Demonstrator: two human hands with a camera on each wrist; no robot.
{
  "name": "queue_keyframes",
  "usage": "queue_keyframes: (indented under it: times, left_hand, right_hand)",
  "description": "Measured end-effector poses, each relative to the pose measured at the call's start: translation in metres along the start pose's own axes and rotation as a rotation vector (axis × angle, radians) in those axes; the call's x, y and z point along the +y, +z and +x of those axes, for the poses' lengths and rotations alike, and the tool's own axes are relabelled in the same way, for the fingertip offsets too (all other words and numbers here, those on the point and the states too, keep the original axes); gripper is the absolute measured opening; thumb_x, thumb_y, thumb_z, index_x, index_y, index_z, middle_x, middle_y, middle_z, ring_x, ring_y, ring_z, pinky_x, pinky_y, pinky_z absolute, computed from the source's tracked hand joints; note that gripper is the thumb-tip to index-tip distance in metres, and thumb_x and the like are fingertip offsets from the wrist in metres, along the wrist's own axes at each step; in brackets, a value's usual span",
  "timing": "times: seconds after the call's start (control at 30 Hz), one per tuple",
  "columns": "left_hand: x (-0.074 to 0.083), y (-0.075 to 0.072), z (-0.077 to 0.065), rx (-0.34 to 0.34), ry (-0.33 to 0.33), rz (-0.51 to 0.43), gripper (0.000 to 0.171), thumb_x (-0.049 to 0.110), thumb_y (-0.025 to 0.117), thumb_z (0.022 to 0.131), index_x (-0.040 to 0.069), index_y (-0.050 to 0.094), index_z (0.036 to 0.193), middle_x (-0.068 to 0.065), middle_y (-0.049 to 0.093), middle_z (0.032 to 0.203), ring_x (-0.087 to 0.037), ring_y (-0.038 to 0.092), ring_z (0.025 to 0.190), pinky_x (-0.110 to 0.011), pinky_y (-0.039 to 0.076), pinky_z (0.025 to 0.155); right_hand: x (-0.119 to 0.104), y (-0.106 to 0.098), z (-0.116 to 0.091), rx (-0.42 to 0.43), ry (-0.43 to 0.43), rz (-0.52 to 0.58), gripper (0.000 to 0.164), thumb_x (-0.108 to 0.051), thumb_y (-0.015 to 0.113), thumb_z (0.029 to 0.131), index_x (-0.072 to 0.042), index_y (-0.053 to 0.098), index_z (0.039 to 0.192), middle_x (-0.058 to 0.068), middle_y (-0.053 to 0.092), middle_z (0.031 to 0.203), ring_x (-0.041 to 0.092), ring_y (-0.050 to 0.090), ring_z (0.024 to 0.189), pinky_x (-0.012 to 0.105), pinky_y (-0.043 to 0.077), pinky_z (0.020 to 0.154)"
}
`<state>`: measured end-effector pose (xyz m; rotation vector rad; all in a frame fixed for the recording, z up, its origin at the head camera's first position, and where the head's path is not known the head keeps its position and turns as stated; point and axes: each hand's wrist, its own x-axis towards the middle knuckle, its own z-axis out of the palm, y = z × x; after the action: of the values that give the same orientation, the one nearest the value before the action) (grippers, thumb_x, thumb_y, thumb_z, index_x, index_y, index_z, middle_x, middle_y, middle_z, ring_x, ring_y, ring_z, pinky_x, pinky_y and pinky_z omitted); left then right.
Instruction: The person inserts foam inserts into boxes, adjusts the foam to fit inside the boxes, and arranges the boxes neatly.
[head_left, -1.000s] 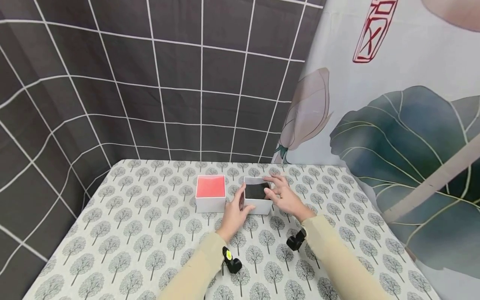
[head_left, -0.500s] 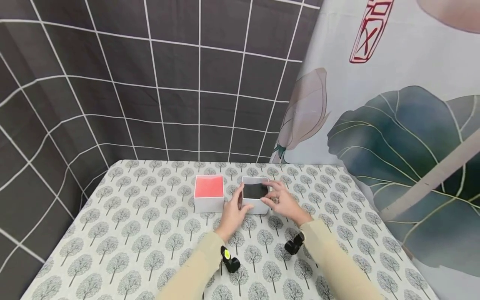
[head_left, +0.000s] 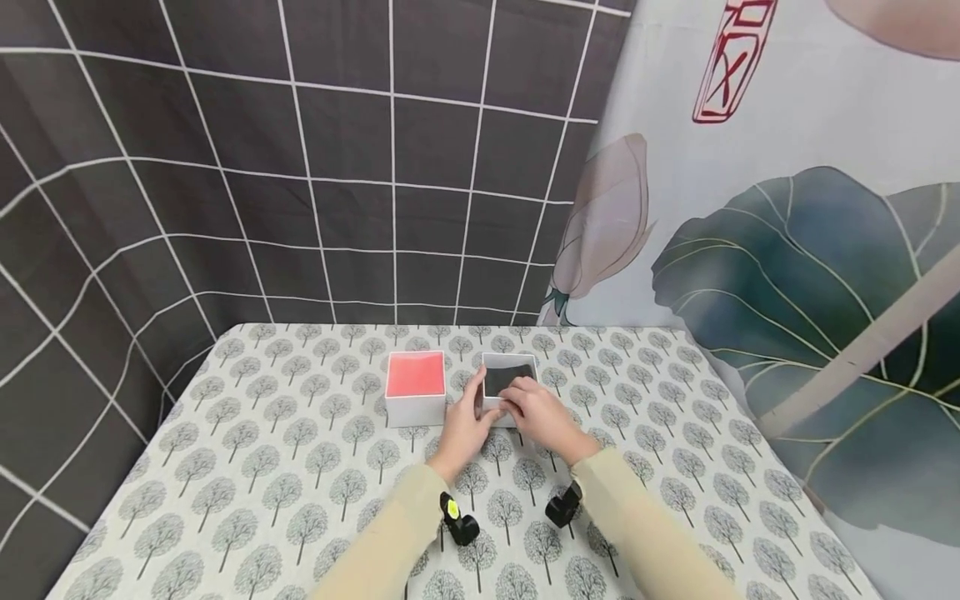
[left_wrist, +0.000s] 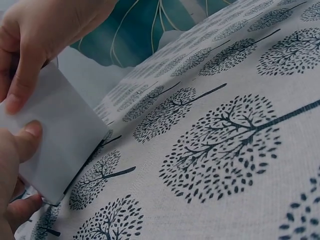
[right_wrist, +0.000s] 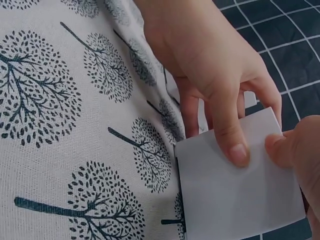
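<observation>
A small white open-topped box (head_left: pixel 498 419) stands on the table, with a flat black piece (head_left: pixel 498 379) inside it. My left hand (head_left: pixel 461 429) grips the box at its left side, its thumb (right_wrist: pixel 237 150) laid on the near wall and the fingers behind the side wall. Over the near rim, my right hand (head_left: pixel 543 421) pinches that wall, thumb outside and fingers on the inner side. In the left wrist view the right thumb (left_wrist: pixel 19 95) presses the plain white wall (left_wrist: pixel 70 130) close to the left thumb (left_wrist: pixel 31 134). The right fingers hide part of the black piece.
To the left stands a second white box (head_left: pixel 415 412) with a red top surface (head_left: pixel 415 373). A tree-print cloth (head_left: pixel 300 492) covers the table. Behind it hang a dark grid-patterned curtain (head_left: pixel 337 208) and a lotus-print curtain (head_left: pixel 750 250). Each wrist wears a small black camera (head_left: pixel 461 527).
My right hand has moved left and nearer, from the box's right side to its near rim. The left hand keeps its grip, and the box stays in place.
</observation>
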<state>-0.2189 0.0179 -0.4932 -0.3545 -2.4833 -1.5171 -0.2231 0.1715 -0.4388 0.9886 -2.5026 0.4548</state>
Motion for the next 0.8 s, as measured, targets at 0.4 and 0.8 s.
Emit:
queue_keyframes:
  times: [0.4, 0.8]
  left_hand:
    - [0.009, -0.009, 0.002, -0.029, 0.004, 0.034, 0.08, 0.026, 0.07, 0.082, 0.015, 0.026, 0.147, -0.021, 0.049, 0.133, -0.029, 0.061, 0.092, -0.041, 0.046, 0.094]
    - [0.046, -0.065, -0.021, -0.15, 0.256, 0.385, 0.066, 0.042, 0.053, 0.092, 0.009, 0.03, 0.145, -0.013, 0.022, 0.15, -0.032, 0.038, 0.129, -0.046, 0.033, 0.105]
  right_hand:
    - [0.0, 0.001, 0.004, -0.081, 0.091, 0.03, 0.018, -0.011, 0.066, 0.086, -0.004, 0.068, 0.102, 0.007, 0.067, 0.098, 0.021, 0.062, 0.091, 0.034, 0.052, 0.082]
    - [0.001, -0.021, -0.034, 0.166, 0.045, -0.07, 0.033, -0.021, 0.064, 0.087, 0.0, 0.063, 0.112, 0.016, 0.06, 0.116, 0.033, 0.056, 0.106, 0.049, 0.044, 0.093]
